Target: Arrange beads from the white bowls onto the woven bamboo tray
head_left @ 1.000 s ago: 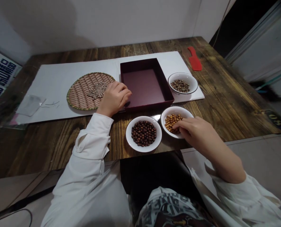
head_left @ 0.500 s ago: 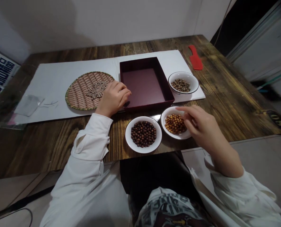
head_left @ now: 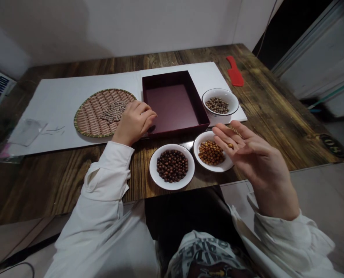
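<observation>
My left hand (head_left: 135,120) is closed, its fingers curled at the near left corner of the dark red box (head_left: 176,131); a small dark thing shows under its fingertips, too hidden to name. My right hand (head_left: 247,148) is turned palm up over the right side of a white bowl (head_left: 197,154) of yellow-brown beads (head_left: 211,152), a yellow-brown bead (head_left: 230,146) lying on its fingers. Left of that bowl stands a white bowl (head_left: 172,185) of dark brown beads (head_left: 172,165). A third white bowl (head_left: 234,104) holds greenish-brown beads (head_left: 217,105).
A round woven tray (head_left: 86,114) with pale beads (head_left: 114,112) lies on a white board (head_left: 56,90). Farther left is a clear plastic bag (head_left: 28,132), with thin dark strands beside it. A red comb-like tool (head_left: 235,74) lies at the back right of the wooden table (head_left: 282,112).
My right hand has turned from palm down to palm up, and a bead now shows on its fingers. My left hand stays at the box corner. The whole view has shifted slightly.
</observation>
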Motion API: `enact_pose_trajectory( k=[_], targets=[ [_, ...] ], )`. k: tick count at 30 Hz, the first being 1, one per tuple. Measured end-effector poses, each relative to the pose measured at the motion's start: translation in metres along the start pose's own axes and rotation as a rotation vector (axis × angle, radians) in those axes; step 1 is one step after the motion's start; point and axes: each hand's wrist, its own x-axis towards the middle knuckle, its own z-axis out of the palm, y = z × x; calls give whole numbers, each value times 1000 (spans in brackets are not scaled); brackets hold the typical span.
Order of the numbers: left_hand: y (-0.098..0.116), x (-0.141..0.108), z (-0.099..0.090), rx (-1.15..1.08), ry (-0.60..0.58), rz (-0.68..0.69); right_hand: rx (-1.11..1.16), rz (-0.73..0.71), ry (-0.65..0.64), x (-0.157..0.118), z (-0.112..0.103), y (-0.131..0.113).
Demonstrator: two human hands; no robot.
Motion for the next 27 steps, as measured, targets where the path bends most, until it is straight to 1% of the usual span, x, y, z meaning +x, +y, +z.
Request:
enact_pose_trajectory(
  k=[2, 5, 7, 12, 14, 17, 19, 21, 27],
  targets=[
    [1, 0, 0, 4, -4, -5, -61, -10, 39, 0, -2, -2],
    [2, 0, -1, 19, -6, 2, -178, -62, 81, 0, -2, -3],
    [2, 1, -2, 24, -7, 8, -243, -97, 89, 0, -1, -3],
    [3, 1, -3, 45, -17, -2, -315, -151, 89, 4, -1, 1],
    [3, 1, -3, 51, -14, 2, -392, -219, 78, 6, -3, 4],
    [2, 1, -2, 66, -3, 16, -577, -365, 45, 9, -7, 7],
    [1, 1, -1, 59, 4, 15, -648, -403, 27, 11, -7, 9],
    [1, 1, -1, 40, 3, 8, -635, -382, 39, 13, -4, 9],
    [3, 1, -3, 31, -22, -12, -451, -288, 110, 17, 8, 8]
  ],
)
